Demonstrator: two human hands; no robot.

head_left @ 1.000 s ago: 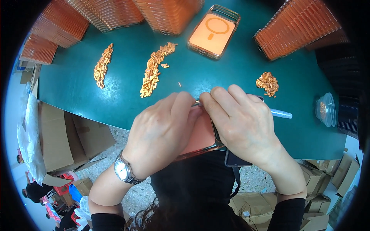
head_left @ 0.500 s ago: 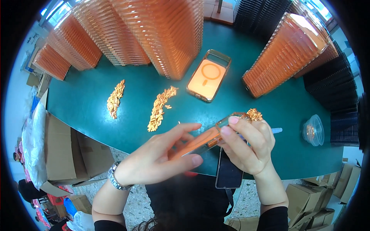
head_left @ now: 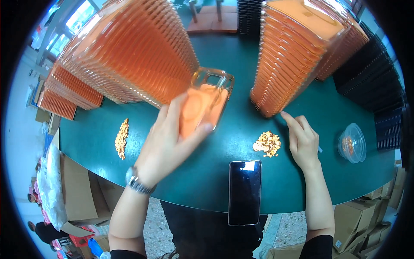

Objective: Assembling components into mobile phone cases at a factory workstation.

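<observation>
My left hand [head_left: 170, 125] is closed around a clear phone case with an orange back [head_left: 193, 113], blurred by motion. A second orange phone case [head_left: 220, 80] shows partly behind it; whether the two touch I cannot tell. My right hand [head_left: 304, 140] has curled fingers, index fingertip near the foot of a tall stack of orange phone cases [head_left: 293, 56]. A thin light-blue pen-like stick [head_left: 320, 150] pokes out behind that hand, seemingly held in it. Left of this hand lies a heap of small gold pieces [head_left: 268, 143].
More stacked orange cases [head_left: 138, 56] stand at the left, dark stacks [head_left: 366, 86] at the right. A strip of gold pieces [head_left: 122, 139], a phone [head_left: 245, 192] and a clear plastic cup [head_left: 352, 143] are on the green table [head_left: 215, 181]. Cardboard boxes [head_left: 79, 190] flank it.
My left hand has carried the phone case forward to the lying one. My right hand has let go of that case and moved right. The view has shifted.
</observation>
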